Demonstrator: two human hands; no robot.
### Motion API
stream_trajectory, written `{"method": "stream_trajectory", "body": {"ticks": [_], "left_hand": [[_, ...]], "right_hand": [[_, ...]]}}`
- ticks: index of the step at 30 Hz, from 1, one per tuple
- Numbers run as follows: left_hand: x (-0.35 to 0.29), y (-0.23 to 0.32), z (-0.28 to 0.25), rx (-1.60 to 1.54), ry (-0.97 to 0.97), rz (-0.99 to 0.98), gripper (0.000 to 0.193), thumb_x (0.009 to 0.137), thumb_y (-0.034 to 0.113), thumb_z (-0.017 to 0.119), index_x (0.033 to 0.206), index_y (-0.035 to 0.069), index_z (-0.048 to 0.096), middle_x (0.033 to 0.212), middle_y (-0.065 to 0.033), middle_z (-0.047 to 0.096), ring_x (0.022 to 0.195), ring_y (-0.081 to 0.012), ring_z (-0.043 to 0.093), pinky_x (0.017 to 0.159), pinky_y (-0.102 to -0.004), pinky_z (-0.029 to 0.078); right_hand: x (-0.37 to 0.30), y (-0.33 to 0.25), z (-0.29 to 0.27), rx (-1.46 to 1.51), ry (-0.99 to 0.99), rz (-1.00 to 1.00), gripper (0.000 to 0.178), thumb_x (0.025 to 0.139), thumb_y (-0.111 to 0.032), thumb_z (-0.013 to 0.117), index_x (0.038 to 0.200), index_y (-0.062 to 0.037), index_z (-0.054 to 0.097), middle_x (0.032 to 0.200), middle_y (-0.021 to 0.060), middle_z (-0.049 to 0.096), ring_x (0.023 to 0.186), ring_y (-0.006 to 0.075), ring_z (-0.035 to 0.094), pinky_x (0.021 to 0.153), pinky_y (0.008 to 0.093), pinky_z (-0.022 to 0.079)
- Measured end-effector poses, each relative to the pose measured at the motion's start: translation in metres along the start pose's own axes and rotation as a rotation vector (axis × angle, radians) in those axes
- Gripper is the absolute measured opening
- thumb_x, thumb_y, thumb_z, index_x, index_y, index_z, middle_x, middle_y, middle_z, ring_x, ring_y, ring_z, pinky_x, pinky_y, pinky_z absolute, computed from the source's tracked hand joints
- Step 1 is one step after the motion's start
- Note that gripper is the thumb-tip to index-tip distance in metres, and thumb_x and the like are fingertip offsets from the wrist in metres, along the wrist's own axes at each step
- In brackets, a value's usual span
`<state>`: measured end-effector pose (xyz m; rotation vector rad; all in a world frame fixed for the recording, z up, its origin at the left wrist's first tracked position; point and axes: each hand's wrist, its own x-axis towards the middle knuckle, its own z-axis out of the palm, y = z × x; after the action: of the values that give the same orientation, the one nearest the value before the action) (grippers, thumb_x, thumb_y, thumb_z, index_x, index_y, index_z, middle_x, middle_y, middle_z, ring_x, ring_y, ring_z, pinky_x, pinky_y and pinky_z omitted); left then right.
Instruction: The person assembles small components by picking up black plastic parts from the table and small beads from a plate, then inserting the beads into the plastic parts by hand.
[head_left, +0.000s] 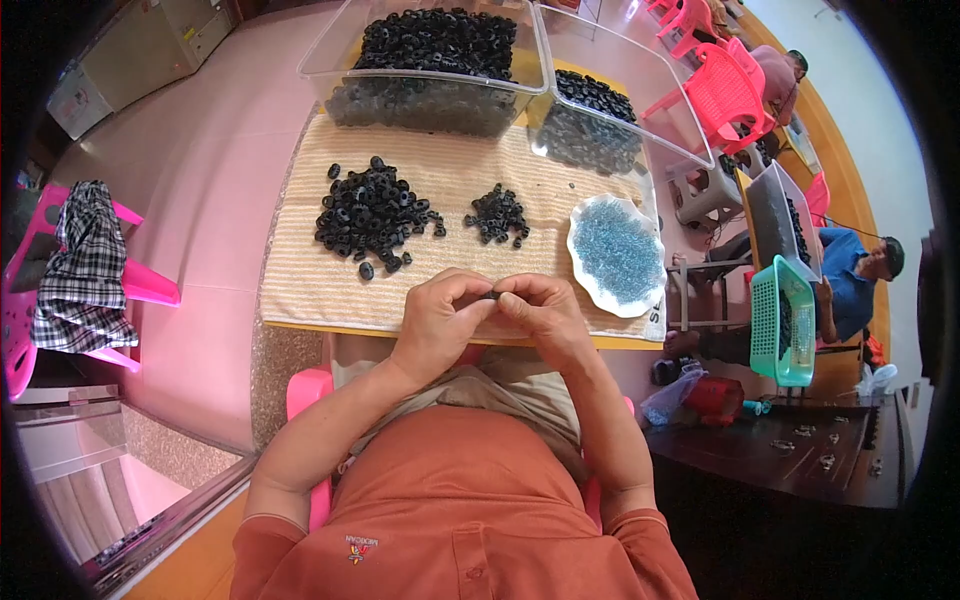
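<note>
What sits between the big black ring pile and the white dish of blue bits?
A smaller pile of black rings, on the striped cloth, apart from the big pile and the dish. Head view.

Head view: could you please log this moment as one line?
left hand and right hand: pinching small black ring | big ring pile, small pile, dish of blue beads: on mat

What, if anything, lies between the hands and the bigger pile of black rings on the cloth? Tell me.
Nothing visible. The left hand and right hand pinch a small black piece at the table's near edge; only bare striped cloth lies between them and the bigger pile of black rings.
</note>
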<state>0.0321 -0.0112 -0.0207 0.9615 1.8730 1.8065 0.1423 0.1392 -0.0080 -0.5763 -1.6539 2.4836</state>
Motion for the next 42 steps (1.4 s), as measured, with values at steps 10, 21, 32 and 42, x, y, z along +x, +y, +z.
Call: {"method": "stream_trajectory", "body": {"ticks": [10,21,32,42], "left_hand": [[0.000,0.001,-0.001,0.144,0.029,0.125,0.016,0.081,0.003,0.074,0.096,-0.001,0.071,0.099,-0.0147,0.071,0.091,-0.0274,0.068,0.080,-0.0348,0.054],[0.003,0.007,-0.002,0.258,-0.009,0.303,0.017,0.080,0.001,0.074,0.096,0.000,0.070,0.099,-0.0147,0.070,0.091,-0.0311,0.066,0.079,-0.0375,0.053],[0.000,0.010,0.000,0.341,0.009,0.402,0.018,0.077,0.003,0.075,0.094,0.002,0.069,0.094,-0.0113,0.070,0.086,-0.0309,0.066,0.075,-0.0392,0.053],[-0.002,0.013,0.000,0.353,0.011,0.422,0.019,0.074,0.003,0.079,0.090,0.002,0.069,0.092,-0.0121,0.071,0.085,-0.0304,0.067,0.073,-0.0385,0.055]], "right_hand": [[0.000,0.008,-0.001,0.168,-0.029,0.008,0.017,0.096,-0.014,0.069,0.107,-0.0023,0.067,0.100,0.0066,0.070,0.091,0.0148,0.068,0.080,0.0354,0.063],[0.000,0.014,-0.003,0.244,-0.056,-0.005,0.014,0.098,-0.014,0.065,0.105,-0.0019,0.065,0.099,0.0078,0.069,0.091,0.0180,0.069,0.081,0.0424,0.064],[-0.005,0.007,0.000,0.397,-0.094,0.046,0.013,0.096,-0.013,0.069,0.103,-0.0022,0.066,0.100,0.0068,0.070,0.090,0.0170,0.069,0.082,0.0363,0.060],[-0.007,0.003,0.001,0.378,-0.089,0.086,0.011,0.095,-0.014,0.070,0.101,-0.0063,0.066,0.097,0.0037,0.070,0.088,0.0139,0.068,0.078,0.0314,0.058]]}}
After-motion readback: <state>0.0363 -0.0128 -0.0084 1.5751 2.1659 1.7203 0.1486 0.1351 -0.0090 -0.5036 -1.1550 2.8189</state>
